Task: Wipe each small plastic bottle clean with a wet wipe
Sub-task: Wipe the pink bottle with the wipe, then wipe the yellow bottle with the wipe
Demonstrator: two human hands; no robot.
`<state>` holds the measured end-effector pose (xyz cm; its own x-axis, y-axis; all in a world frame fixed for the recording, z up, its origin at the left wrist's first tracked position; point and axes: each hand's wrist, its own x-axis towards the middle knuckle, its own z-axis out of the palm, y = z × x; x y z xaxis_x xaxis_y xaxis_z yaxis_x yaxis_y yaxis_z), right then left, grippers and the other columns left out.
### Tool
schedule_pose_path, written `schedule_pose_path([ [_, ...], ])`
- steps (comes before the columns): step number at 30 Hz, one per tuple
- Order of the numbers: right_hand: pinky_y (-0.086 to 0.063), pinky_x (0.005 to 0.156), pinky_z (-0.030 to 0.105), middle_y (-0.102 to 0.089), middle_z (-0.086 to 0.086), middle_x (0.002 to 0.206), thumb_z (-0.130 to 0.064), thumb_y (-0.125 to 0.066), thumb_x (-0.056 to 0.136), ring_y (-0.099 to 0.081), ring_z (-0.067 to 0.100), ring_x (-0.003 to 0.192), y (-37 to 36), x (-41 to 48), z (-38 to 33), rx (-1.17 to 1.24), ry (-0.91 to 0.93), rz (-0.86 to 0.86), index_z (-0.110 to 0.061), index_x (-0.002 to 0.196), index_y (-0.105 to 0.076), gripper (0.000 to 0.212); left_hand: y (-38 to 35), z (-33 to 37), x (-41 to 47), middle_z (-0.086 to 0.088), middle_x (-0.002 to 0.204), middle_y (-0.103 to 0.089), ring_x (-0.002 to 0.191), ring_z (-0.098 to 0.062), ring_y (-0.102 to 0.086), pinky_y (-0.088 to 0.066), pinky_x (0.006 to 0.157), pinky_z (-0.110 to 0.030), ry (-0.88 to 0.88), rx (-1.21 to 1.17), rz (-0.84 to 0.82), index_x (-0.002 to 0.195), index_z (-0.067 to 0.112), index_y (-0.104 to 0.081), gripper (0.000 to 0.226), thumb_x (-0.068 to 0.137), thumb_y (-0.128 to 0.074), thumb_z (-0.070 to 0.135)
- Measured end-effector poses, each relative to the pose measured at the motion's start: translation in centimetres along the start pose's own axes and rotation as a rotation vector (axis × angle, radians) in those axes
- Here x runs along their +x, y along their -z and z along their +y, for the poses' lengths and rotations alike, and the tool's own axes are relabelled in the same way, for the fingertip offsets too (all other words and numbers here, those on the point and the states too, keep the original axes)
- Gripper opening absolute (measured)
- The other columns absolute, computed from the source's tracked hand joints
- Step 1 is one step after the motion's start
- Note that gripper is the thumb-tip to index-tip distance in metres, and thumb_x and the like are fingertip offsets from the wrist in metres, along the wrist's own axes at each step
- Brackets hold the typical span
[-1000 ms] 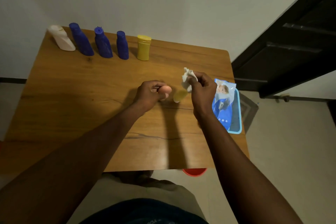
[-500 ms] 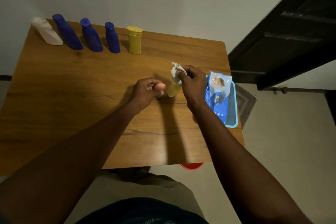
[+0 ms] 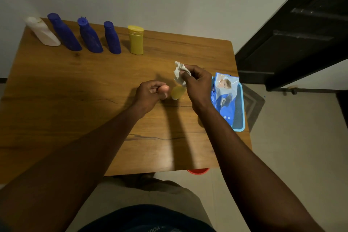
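Over the middle of the wooden table (image 3: pixel 75 100), my right hand (image 3: pixel 197 85) pinches a crumpled white wet wipe (image 3: pixel 179 72). The wipe is pressed against a small pale yellow bottle (image 3: pixel 177 92), which pokes out below it. Just left of that bottle, my left hand (image 3: pixel 147 95) grips a small pink rounded piece (image 3: pixel 164 88) at its fingertips. It looks like a cap. Along the far edge stand a white bottle (image 3: pixel 44 33), three blue bottles (image 3: pixel 65 33) (image 3: pixel 90 37) (image 3: pixel 112 38) and a yellow bottle (image 3: pixel 136 40).
A blue wet-wipe pack (image 3: pixel 223 96) lies in a light blue tray (image 3: pixel 239 118) at the table's right edge, beside my right wrist. Something red (image 3: pixel 198 171) shows under the front edge. A dark door (image 3: pixel 301 34) stands to the right.
Both hands stay close together with the same things in them. My right hand has shifted the wipe slightly on the small bottle, and the view has shifted a little.
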<state>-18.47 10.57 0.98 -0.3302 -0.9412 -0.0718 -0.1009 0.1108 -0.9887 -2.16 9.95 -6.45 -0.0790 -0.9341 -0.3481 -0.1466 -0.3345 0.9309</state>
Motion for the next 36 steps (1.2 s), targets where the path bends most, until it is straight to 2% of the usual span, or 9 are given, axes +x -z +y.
schedule_pose_path([
  [5, -0.054, 0.071, 0.021, -0.078, 0.001, 0.090, 0.002, -0.065, 0.090, -0.072, 0.010, 0.084, -0.1, 0.0, -0.1, 0.005, 0.010, -0.020, -0.006, 0.100, -0.079, 0.019, -0.1, 0.1, -0.1, -0.005, 0.110, -0.074, 0.108, -0.021, -0.068, -0.056, 0.093, -0.031, -0.009, 0.005, -0.003, 0.112, 0.014, -0.073, 0.045, 0.071, -0.084, -0.003],
  [12, -0.060, 0.080, 0.033, -0.079, -0.004, 0.091, -0.006, -0.067, 0.090, -0.074, 0.016, 0.091, -0.4, 0.2, -0.5, -0.012, 0.003, -0.055, -0.021, 0.096, -0.080, 0.021, 0.3, 0.1, 0.1, -0.004, 0.113, -0.073, 0.110, -0.019, -0.068, -0.056, 0.098, -0.037, 0.002, 0.020, -0.013, 0.118, 0.012, -0.071, 0.051, 0.071, -0.083, -0.005],
  [15, -0.060, 0.082, 0.037, -0.079, -0.003, 0.091, -0.006, -0.067, 0.089, -0.074, 0.017, 0.092, -0.5, 0.2, -0.7, -0.008, -0.003, -0.051, -0.021, 0.096, -0.080, 0.021, 0.5, 0.4, 0.0, -0.004, 0.115, -0.073, 0.112, -0.019, -0.067, -0.056, 0.097, -0.034, -0.007, 0.022, -0.036, 0.120, 0.012, -0.070, 0.052, 0.072, -0.082, -0.006],
  [18, -0.059, 0.081, 0.033, -0.079, -0.003, 0.092, -0.005, -0.067, 0.090, -0.074, 0.014, 0.090, -0.6, 0.2, -0.9, -0.008, -0.002, -0.054, -0.015, 0.099, -0.080, 0.019, 0.8, 0.8, -0.1, -0.005, 0.119, -0.071, 0.115, -0.018, -0.066, -0.056, 0.093, -0.028, -0.011, 0.013, -0.060, 0.124, 0.011, -0.067, 0.053, 0.076, -0.080, -0.006],
  [22, -0.058, 0.078, 0.028, -0.079, 0.000, 0.093, -0.003, -0.066, 0.091, -0.073, 0.013, 0.089, -1.0, 0.3, -1.7, 0.003, 0.014, -0.059, -0.010, 0.103, -0.080, 0.019, 1.6, 1.5, 0.0, -0.001, 0.124, -0.068, 0.120, -0.013, -0.062, -0.053, 0.099, -0.031, -0.036, 0.038, -0.078, 0.127, 0.016, -0.065, 0.050, 0.081, -0.081, 0.006],
  [24, -0.057, 0.074, 0.024, -0.079, 0.003, 0.094, -0.001, -0.066, 0.091, -0.072, 0.009, 0.085, -1.5, 0.3, -2.3, 0.020, 0.029, -0.051, -0.006, 0.103, -0.079, 0.019, 2.3, 2.3, 0.1, 0.001, 0.121, -0.069, 0.118, -0.010, -0.062, -0.052, 0.100, -0.032, -0.064, 0.054, -0.051, 0.123, 0.018, -0.067, 0.047, 0.080, -0.083, 0.013],
  [28, -0.054, 0.071, 0.023, -0.078, 0.006, 0.095, 0.000, -0.065, 0.090, -0.070, 0.009, 0.084, -3.0, 0.6, -3.4, 0.035, 0.061, -0.054, -0.005, 0.101, -0.079, 0.019, 4.0, 5.2, 0.4, 0.000, 0.116, -0.071, 0.113, -0.013, -0.065, -0.054, 0.099, -0.032, -0.148, 0.114, 0.075, 0.119, 0.014, -0.069, 0.039, 0.082, -0.071, -0.002],
  [32, -0.054, 0.070, 0.023, -0.078, 0.001, 0.091, -0.001, -0.064, 0.090, -0.070, 0.007, 0.083, -4.8, 1.1, -4.7, 0.053, 0.078, -0.084, -0.008, 0.100, -0.080, 0.020, 6.5, 8.4, 1.1, 0.004, 0.120, -0.069, 0.108, -0.007, -0.064, -0.053, 0.089, -0.022, -0.303, 0.286, 0.193, 0.117, 0.018, -0.070, 0.035, 0.086, -0.068, 0.002],
  [36, -0.056, 0.071, 0.023, -0.078, 0.001, 0.092, -0.004, -0.065, 0.092, -0.070, 0.009, 0.084, -6.3, 2.0, -5.3, 0.034, 0.087, -0.102, -0.008, 0.101, -0.080, 0.018, 8.7, 10.8, 3.2, -0.002, 0.124, -0.066, 0.112, -0.013, -0.062, -0.052, 0.094, -0.024, -0.422, 0.464, 0.228, 0.120, 0.013, -0.069, 0.034, 0.087, -0.067, 0.002],
])
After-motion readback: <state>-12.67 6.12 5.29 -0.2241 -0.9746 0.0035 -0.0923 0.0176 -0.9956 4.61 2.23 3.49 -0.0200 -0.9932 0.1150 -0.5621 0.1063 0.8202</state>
